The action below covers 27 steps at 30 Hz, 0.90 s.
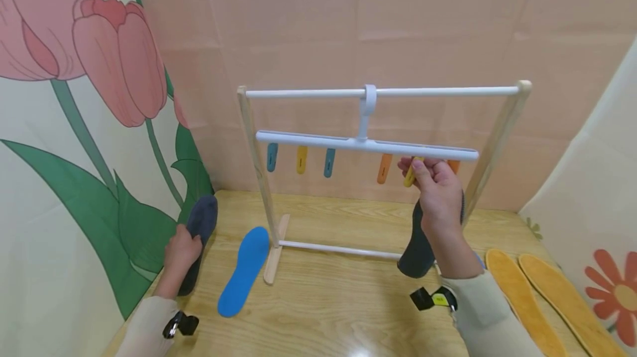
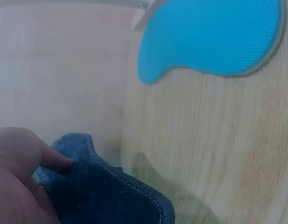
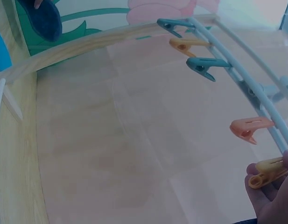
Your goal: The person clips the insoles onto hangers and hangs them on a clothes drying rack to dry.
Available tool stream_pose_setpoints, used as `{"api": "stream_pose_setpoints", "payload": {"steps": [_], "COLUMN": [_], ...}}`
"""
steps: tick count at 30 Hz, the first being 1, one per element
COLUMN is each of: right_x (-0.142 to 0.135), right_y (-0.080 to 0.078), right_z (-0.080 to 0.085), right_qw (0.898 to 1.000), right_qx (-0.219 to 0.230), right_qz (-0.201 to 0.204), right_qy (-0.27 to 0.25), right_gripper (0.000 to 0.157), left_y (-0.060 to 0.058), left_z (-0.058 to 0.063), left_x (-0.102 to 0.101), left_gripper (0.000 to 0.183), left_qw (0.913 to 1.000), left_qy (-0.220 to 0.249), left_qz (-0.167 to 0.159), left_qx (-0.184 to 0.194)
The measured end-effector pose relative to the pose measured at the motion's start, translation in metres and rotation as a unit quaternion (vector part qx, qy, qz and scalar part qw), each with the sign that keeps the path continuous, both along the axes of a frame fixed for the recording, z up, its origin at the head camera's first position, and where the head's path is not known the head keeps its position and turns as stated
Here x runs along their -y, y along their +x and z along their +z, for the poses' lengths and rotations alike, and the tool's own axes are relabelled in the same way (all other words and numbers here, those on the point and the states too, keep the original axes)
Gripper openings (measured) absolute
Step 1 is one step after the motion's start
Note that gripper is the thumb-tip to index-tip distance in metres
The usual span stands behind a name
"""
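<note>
My left hand grips a dark insole at the left edge of the table; its stitched edge shows in the left wrist view. Up at the white hanger, the right hand pinches a yellow clip between thumb and fingers. A second dark insole shows below and behind that hand, its upper part hidden by the palm and wrist. Along the hanger are blue clips, another yellow clip and orange clips.
The hanger hooks over the top bar of a rack with wooden legs. A bright blue insole lies left of the rack on the wooden table. Two tan insoles lie at the right. Printed cloth walls enclose the table.
</note>
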State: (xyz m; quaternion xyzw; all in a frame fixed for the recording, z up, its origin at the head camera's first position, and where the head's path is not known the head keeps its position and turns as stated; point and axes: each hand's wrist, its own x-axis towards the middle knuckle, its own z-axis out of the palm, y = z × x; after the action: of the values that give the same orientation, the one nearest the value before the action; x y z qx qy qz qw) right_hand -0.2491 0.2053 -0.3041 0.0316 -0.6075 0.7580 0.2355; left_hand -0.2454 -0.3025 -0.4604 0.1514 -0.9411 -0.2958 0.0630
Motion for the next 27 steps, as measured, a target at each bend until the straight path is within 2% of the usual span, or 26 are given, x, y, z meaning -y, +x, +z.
{"api": "stream_pose_setpoints", "payload": {"steps": [5,17,27], "right_x": [0.0,0.0,0.001], "right_y": [0.0,0.0,0.001], "right_z": [-0.001,-0.001,-0.001], "right_qw": [1.0,1.0,1.0], "right_qx": [0.004,-0.009,-0.004], "right_qz": [-0.004,-0.008,-0.013], "right_qy": [0.004,0.005,0.012], "right_gripper": [0.035,0.035,0.036], "left_y": [0.002,0.012,0.019], "left_z": [0.002,0.011,0.021], "left_x": [-0.003,-0.016,-0.027], "left_gripper": [0.055,0.052,0.053], "left_qw": [1.0,0.9985,0.9978], "left_qy": [0.002,-0.003,0.003], "left_qz": [-0.004,-0.004,0.002], "left_qx": [-0.007,-0.055,-0.066]}}
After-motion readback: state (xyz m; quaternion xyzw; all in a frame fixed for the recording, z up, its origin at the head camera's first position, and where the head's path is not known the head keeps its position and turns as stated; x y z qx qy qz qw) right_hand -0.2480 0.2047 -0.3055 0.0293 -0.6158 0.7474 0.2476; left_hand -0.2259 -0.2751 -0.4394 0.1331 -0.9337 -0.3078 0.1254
